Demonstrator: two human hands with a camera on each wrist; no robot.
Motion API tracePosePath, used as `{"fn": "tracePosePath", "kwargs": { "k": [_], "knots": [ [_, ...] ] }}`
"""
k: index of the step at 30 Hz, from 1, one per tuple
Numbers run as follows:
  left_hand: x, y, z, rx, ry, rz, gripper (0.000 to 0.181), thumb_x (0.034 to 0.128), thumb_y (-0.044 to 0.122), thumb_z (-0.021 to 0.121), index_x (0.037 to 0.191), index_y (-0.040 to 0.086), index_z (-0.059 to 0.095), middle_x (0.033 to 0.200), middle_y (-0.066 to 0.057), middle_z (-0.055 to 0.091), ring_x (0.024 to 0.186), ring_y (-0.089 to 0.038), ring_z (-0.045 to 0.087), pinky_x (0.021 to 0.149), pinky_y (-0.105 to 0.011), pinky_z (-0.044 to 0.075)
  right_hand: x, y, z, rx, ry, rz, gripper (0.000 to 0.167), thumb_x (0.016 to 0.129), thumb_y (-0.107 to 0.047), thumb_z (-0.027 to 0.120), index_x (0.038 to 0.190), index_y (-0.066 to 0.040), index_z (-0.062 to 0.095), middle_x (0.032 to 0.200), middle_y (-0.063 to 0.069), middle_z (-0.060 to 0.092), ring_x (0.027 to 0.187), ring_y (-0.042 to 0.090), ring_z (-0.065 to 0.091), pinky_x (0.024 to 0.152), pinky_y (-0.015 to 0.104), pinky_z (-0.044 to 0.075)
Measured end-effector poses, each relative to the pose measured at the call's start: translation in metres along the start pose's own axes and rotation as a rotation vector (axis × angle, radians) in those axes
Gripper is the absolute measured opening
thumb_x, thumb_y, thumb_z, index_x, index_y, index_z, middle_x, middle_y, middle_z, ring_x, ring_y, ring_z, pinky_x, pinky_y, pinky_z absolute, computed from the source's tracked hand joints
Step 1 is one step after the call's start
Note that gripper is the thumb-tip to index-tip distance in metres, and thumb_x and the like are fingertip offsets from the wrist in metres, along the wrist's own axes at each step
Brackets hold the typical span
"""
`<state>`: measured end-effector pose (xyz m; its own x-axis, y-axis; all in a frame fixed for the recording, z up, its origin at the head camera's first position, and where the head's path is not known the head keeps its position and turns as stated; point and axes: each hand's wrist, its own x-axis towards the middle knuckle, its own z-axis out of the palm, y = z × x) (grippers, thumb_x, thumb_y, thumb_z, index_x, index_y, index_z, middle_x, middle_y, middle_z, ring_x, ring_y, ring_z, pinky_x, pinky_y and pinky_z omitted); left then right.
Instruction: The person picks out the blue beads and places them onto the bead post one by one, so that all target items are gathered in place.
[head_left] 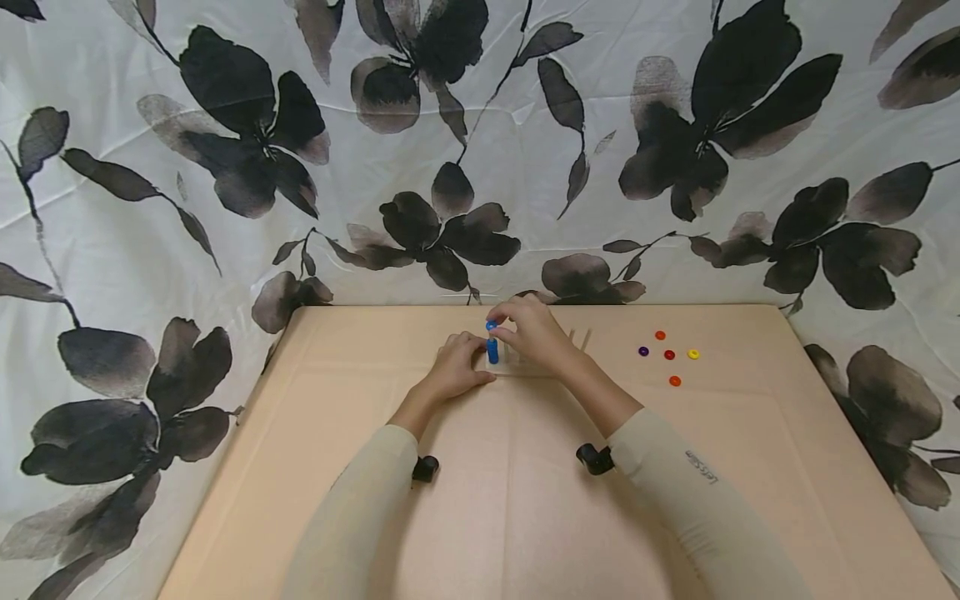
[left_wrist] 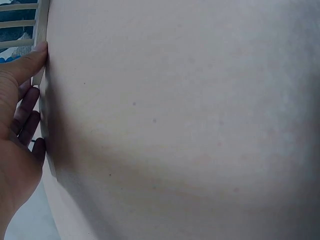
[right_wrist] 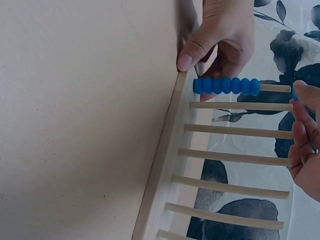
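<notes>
A wooden peg rack stands near the table's back edge, with a row of upright pegs. Several blue beads are stacked on its leftmost peg; the peg's upper part is bare. My left hand grips the left end of the base, thumb on the front side and fingers behind. At the top of that same peg, my right hand pinches another blue bead between thumb and fingertips. Whether the peg tip enters this bead is hidden by the fingers. The other pegs I can see carry no beads.
Loose beads lie on the table right of the rack: a purple bead, a red bead, a yellow bead, an upper orange bead and a lower orange bead. A floral cloth hangs behind the table.
</notes>
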<state>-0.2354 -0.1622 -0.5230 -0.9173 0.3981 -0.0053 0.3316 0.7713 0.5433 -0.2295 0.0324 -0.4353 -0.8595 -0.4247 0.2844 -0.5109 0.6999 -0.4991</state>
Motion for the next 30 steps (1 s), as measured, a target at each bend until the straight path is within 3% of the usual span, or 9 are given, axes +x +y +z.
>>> {"fn": "tracePosePath", "kwargs": {
  "k": [30],
  "knots": [
    [0.007,-0.004,-0.003,-0.013,0.0,0.011,0.056,0.0844,0.033,0.086,0.131,0.009,0.066,0.126,-0.008,0.06,0.125,-0.029,0.049,0.104,-0.049,0.039,0.005,0.004,0.011,-0.087,0.003,0.033,0.017,0.091,-0.022,0.08,0.106,-0.015,0.078,0.098,-0.001,0.076,0.095,0.023,0.061,0.088,0.042,0.047]
  ]
}}
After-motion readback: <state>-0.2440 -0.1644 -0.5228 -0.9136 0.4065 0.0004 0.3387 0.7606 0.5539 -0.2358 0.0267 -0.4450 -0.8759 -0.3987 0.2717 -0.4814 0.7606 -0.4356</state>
